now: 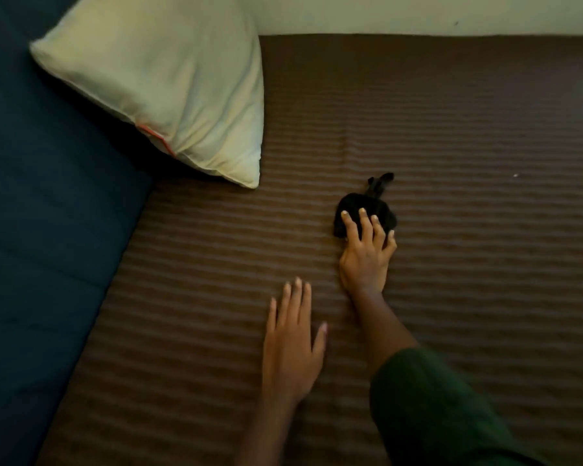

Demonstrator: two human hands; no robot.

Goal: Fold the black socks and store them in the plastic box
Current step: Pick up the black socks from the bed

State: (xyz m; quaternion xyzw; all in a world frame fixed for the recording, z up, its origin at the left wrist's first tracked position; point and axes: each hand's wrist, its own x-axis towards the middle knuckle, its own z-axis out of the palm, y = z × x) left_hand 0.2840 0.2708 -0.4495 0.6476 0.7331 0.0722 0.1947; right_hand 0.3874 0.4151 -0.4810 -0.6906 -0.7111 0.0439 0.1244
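Head view: brown striped sheet (468, 136) covers most of the frame. Its L edge runs on a diagonal against a dark blue surface (41, 203), and its far edge meets a pale wall (418, 11) at the top. A cream pillow (169, 85) lies across that L boundary, partly on the blue and partly on the sheet, w/ its near corner pointing toward the middle. The sheet stretches wide to the R of the hands and back to the wall, w/ one tiny pale speck (515, 175) out there.

Black socks (377, 205) sit as a small bundle on the sheet, about centre, well apart from the pillow corner. A thin end sticks out on the far side.

R hand (366, 260), arm in a green sleeve (435, 415), rests fingers spread on top of the bundle. Fingers are fairly straight, pressing rather than wrapped round it.

L hand (292, 348) lies flat on the sheet, fingers straight and together, nearer the camera. It holds nothing and is just L of the R forearm.
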